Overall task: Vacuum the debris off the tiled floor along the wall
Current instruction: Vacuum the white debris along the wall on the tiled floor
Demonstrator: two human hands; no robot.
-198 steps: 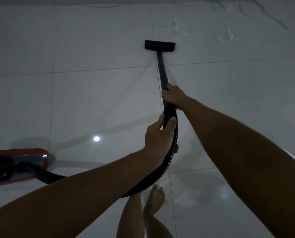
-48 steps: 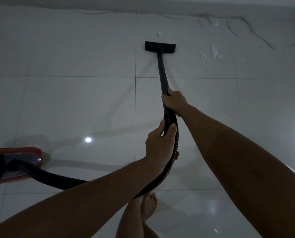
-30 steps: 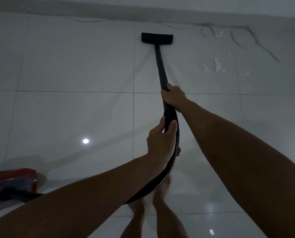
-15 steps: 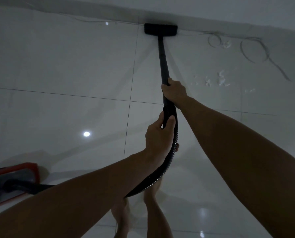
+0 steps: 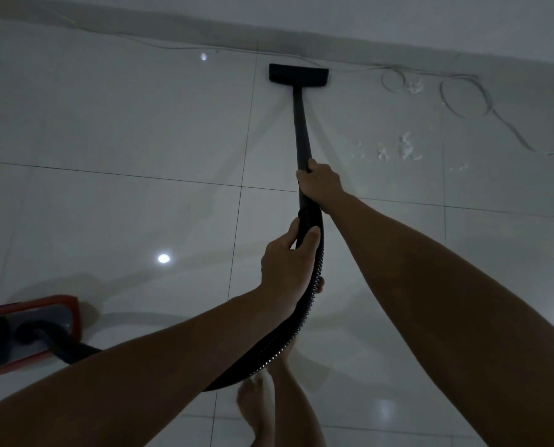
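A black vacuum wand [image 5: 302,130] runs straight ahead to a flat black nozzle [image 5: 298,75] resting on the white tiled floor [image 5: 140,124] a short way from the wall. My right hand [image 5: 320,186] grips the wand's lower end. My left hand [image 5: 289,269] holds the ribbed black hose [image 5: 288,337] just behind it. White debris [image 5: 398,151] lies scattered on the tile to the right of the wand. A second small clump of debris [image 5: 414,87] sits near the wall inside a cable loop.
The red and grey vacuum body [image 5: 27,330] sits at the lower left, joined to the hose. A thin pale cable [image 5: 462,98] runs along the wall base and loops on the floor at the upper right. My bare feet [image 5: 256,404] are below the hose.
The nozzle has pulled back a little from the wall base, where it was touching half a second ago. Both hands keep their grip. The vacuum body sits slightly closer.
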